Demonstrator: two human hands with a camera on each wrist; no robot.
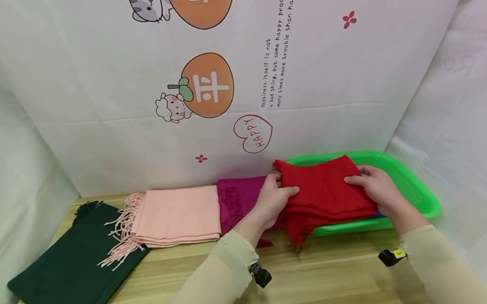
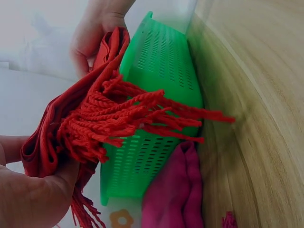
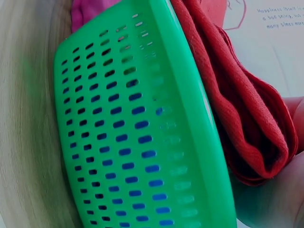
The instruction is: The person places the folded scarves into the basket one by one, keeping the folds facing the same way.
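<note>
A folded red scarf (image 1: 324,192) with fringe is held over the left end of a green perforated basket (image 1: 412,182). My left hand (image 1: 273,198) grips its left edge and my right hand (image 1: 376,185) grips its right edge. In the left wrist view the red scarf's fringe (image 2: 137,114) hangs in front of the basket (image 2: 156,71), with the left hand (image 2: 28,199) under the fold. The right wrist view shows the scarf's folded layers (image 3: 247,118) above the basket rim (image 3: 190,109). Something blue shows through the basket's holes.
On the wooden table (image 1: 326,289) lie a dark green scarf (image 1: 72,263), a pink fringed scarf (image 1: 172,216) and a magenta scarf (image 1: 239,199), in a row left of the basket. A printed white sheet backs the table.
</note>
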